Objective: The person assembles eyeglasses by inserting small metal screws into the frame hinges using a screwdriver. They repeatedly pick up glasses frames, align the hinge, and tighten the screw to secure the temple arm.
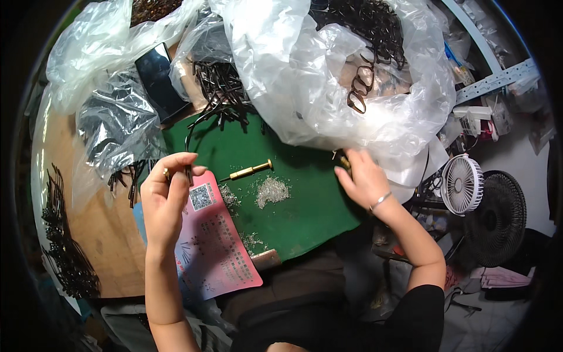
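My left hand (164,202) is closed in a pinch over the left edge of the green mat (316,205). A thin dark eyeglass temple (187,142) sticks up from its fingers. My right hand (365,179) curls at the mat's right edge, beside the plastic bag. Its fingers are round a small yellow-and-black tool (345,161), mostly hidden by the hand. Between the hands lies a brass screwdriver (249,171). Just below it is a pile of tiny screws (272,192), with more scattered by a pink printed card (226,252) under my left hand.
A large clear plastic bag (270,76) at the back holds dark eyeglass frames (360,88). Loose dark temples (220,88) lie beside a black phone (159,82). More dark pieces (64,246) line the left table edge. A white fan (463,185) stands at right.
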Demonstrator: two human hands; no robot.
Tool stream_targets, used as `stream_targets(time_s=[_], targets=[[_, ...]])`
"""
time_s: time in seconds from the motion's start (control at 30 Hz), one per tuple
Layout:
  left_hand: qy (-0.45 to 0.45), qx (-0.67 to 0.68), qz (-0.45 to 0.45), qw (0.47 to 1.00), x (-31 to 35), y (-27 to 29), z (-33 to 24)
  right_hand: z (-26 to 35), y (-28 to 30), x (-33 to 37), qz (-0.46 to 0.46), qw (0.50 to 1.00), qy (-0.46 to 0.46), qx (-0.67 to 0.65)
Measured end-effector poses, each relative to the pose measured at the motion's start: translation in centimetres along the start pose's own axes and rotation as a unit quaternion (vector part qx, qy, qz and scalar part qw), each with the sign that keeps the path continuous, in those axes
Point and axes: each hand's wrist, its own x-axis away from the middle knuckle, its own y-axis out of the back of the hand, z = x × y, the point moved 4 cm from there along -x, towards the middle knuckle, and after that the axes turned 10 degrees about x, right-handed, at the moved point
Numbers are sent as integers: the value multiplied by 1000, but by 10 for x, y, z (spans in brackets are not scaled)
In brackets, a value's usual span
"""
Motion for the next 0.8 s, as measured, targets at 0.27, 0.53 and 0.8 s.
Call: stream_targets(time_s=[0.27,0.53,0.8], targets=[[-186,-123,-52,973,85,7,-17,23,-5,-30,-27,996,17,87],[3,61,-5,998,104,-8,-7,10,14,8,-75,990,39,-113],[233,189,63,952,113,-44,42,36,-6,-9,12,979,49,-197]])
